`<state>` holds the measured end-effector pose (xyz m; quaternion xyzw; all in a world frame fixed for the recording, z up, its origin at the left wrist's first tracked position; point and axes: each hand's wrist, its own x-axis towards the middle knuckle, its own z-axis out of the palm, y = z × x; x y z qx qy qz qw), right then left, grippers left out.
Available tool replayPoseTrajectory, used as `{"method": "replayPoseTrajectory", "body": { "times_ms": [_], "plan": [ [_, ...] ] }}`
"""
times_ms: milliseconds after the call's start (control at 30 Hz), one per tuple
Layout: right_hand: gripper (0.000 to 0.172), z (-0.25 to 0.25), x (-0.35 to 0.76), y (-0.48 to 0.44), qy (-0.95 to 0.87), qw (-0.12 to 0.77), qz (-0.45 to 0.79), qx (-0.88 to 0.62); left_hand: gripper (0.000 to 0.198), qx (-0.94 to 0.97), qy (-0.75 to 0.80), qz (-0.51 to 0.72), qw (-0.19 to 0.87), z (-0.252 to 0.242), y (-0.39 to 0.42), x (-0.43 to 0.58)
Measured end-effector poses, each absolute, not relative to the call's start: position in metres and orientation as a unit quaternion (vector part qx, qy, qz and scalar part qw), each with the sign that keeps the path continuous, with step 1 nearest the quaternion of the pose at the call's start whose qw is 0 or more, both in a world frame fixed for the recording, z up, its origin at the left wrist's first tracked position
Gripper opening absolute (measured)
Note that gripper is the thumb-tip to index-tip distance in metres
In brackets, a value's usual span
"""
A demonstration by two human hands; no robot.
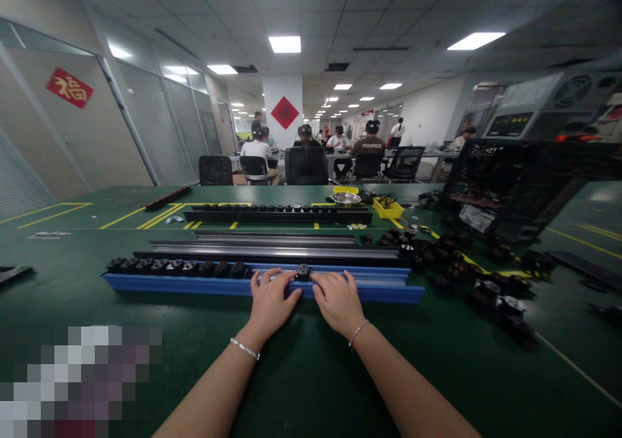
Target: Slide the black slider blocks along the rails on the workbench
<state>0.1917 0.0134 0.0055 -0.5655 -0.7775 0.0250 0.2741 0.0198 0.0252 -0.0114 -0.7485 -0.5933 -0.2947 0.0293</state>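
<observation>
A long blue channel rail point(204, 287) lies across the green table in front of me. Along its left half sits a row of black power-socket modules point(182, 267). One separate black socket module point(303, 271) rests in the channel near the middle, between my hands. My left hand point(273, 299) has its index fingertip at the module's left side, with the thumb low on the rail's front wall. From the right, my right hand point(339, 299) touches the same module with its fingertips, its thumb also by the front wall. Both hands have curled fingers over the rail.
Behind the blue rail lie dark metal rails point(272, 251) and a black rail with modules point(276, 215). Loose black modules point(510, 308) are piled to the right, near an open computer case point(486, 192). A yellow bin point(387, 208) and metal dish point(346, 198) stand farther back.
</observation>
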Motion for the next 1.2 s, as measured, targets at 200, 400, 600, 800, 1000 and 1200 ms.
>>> {"method": "replayPoseTrajectory", "body": {
  "times_ms": [200,400,600,800,1000,1200],
  "plan": [
    [0.033,0.003,0.193,0.014,-0.794,0.248,-0.003,-0.555,0.039,-0.743,-0.601,-0.294,0.020,-0.011,0.025,0.020],
    [0.034,0.006,0.196,0.015,-0.811,0.211,-0.009,-0.546,0.040,-0.747,-0.598,-0.288,0.017,-0.011,0.024,0.019],
    [0.033,0.008,0.196,0.014,-0.814,0.191,-0.016,-0.548,0.040,-0.749,-0.595,-0.291,0.022,-0.012,0.024,0.019],
    [0.034,0.005,0.197,0.015,-0.814,0.193,-0.031,-0.548,0.037,-0.751,-0.592,-0.290,0.032,-0.012,0.023,0.020],
    [0.034,0.002,0.202,0.015,-0.806,0.191,-0.045,-0.558,0.037,-0.747,-0.591,-0.305,0.017,-0.011,0.023,0.020],
    [0.034,0.004,0.207,0.012,-0.804,0.195,-0.047,-0.559,0.038,-0.745,-0.593,-0.306,0.010,-0.010,0.022,0.020]
  ]
}}
